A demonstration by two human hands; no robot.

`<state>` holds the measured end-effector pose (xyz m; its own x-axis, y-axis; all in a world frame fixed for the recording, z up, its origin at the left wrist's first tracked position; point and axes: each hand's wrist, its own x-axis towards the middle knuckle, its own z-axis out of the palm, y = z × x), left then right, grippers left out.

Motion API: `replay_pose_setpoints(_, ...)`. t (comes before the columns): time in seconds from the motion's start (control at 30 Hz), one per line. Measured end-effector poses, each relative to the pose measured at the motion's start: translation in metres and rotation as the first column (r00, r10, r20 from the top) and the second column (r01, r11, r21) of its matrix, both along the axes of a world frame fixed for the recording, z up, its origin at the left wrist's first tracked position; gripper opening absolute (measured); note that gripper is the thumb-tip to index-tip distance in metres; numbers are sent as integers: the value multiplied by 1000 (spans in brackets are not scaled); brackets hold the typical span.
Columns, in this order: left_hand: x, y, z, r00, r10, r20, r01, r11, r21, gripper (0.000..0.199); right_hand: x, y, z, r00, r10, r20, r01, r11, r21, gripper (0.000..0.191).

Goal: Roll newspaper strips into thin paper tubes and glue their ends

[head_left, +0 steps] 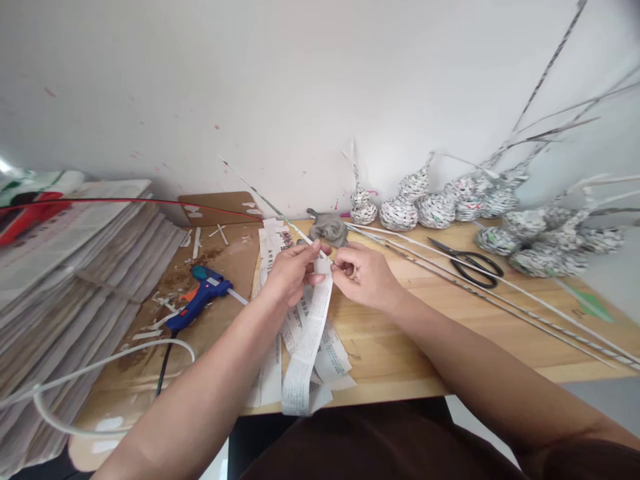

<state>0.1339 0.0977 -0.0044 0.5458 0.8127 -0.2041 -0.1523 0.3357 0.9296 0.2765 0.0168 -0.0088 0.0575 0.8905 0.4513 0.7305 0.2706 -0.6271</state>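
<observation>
Holding a newsprint strip (315,327) at the counter

The wooden counter (395,360) ran along a pale wall (280,93) with pink specks. A tied stack of newspapers (120,267) rose at its left. Woven paper gourd shapes (399,213) stood along the right side, and long paper rods (505,301) lay slanting across the wood in front of them.

The strip hung from both hands over the near edge, overlapping looser printed sheets (267,387); its rows of small characters were too fine to read. A thin paper tube (263,198) slanted up and left from its top.

The left hand (295,272) had its grip closed on the strip near the tube; the right hand (364,275) pinched the strip's right edge, fingers bent.

A blue glue gun (200,297), its pale label illegible, lay left of the sheets. Black-handled scissors (475,268) lay open on the right, and a smaller crumpled grey cloth (329,229) sat just beyond the hands.
</observation>
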Motion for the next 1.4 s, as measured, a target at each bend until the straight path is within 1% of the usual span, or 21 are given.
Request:
replay_pose_setpoints(0.07,-2,5,2,999,42,13,-42,999,-1,25,0,1,-2,995,44,-84,-53,993,-102,15)
replay_pose_setpoints(0.13,-5,9,6,996,84,19,-84,996,3,23,-1,2,-4,959,144,-245,-215,932,-293,20)
replay_pose_setpoints(0.17,-7,11,8,995,97,21,-98,995,8,22,-2,1,-4,914,207,-349,-342,855,-389,22)
replay_pose_setpoints(0.2,-9,13,9,994,106,22,-107,994,12,22,-4,0,-3,848,271,-455,-485,742,-462,24)
replay_pose_setpoints(0.27,-11,16,13,993,113,25,-114,993,20,23,-8,-5,2,693,385,-609,-715,472,-515,30)
replay_pose_setpoints(0.33,-14,18,15,994,109,22,-109,994,26,24,-11,-11,9,580,484,-655,-807,235,-542,35)
replay_pose_setpoints(0.37,-14,18,16,994,105,17,-106,994,29,25,-12,-14,13,549,519,-655,-811,139,-569,36)
replay_pose_setpoints(0.43,-14,17,17,995,96,4,-96,995,36,26,-11,-17,20,540,527,-656,-776,10,-631,36)
replay_pose_setpoints(0.47,-14,16,17,996,88,-3,-87,995,39,26,-9,-16,22,567,504,-652,-754,-1,-657,36)
replay_pose_setpoints(0.5,-13,15,16,997,77,-10,-77,996,41,26,-6,-15,22,613,470,-635,-736,47,-675,37)
replay_pose_setpoints(0.53,-13,14,16,998,67,-17,-66,997,42,26,-2,-11,21,675,422,-606,-712,156,-684,40)
replay_pose_setpoints(0.63,-10,11,14,998,51,-44,-49,998,38,25,9,2,14,843,173,-510,-488,644,-589,47)
replay_pose_setpoints(0.67,-9,10,13,997,49,-51,-47,998,38,25,12,6,12,864,80,-497,-369,773,-516,46)
replay_pose_setpoints(0.7,-8,9,12,997,45,-57,-43,998,40,25,14,9,10,873,10,-488,-258,858,-444,45)
replay_pose_setpoints(0.73,-8,8,11,997,36,-62,-33,998,45,26,15,11,7,879,-34,-476,-171,909,-380,42)
replay_pose_setpoints(0.8,-6,6,9,997,7,-74,-2,998,58,28,13,12,4,899,-43,-435,-97,951,-295,39)
replay_pose_setpoints(0.93,-3,0,4,994,-54,-93,61,995,78,35,4,10,-5,943,-5,-333,-76,970,-230,30)
replay_pose_setpoints(1.0,-2,-2,2,992,-73,-106,82,993,84,38,7,10,-8,953,10,-303,-90,964,-251,26)
replay_pose_setpoints(1.1,-2,-2,1,990,-71,-125,81,994,77,41,21,14,-7,947,88,-309,-194,922,-334,22)
replay_pose_setpoints(1.2,-2,-1,0,992,-52,-117,62,995,83,40,31,16,-2,939,127,-321,-244,901,-358,30)
replay_pose_setpoints(1.4,1,-6,2,994,-79,-70,82,996,46,39,14,12,-6,978,9,-207,-69,957,-283,36)
